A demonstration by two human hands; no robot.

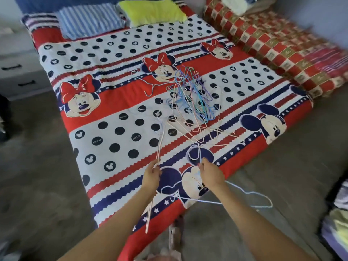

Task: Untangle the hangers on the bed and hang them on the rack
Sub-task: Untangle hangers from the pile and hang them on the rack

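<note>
Patterned bed [116, 102], left hand [151, 176] gripping pink hanger [157, 157], right hand [211, 176] gripping blue hanger [250, 194]

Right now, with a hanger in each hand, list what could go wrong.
1. The pink hanger in the left hand reaches toward the tangled pile; pulling may drag others along.
2. The light blue hanger in the right hand hangs over the bed edge and could snag the cover.
</note>
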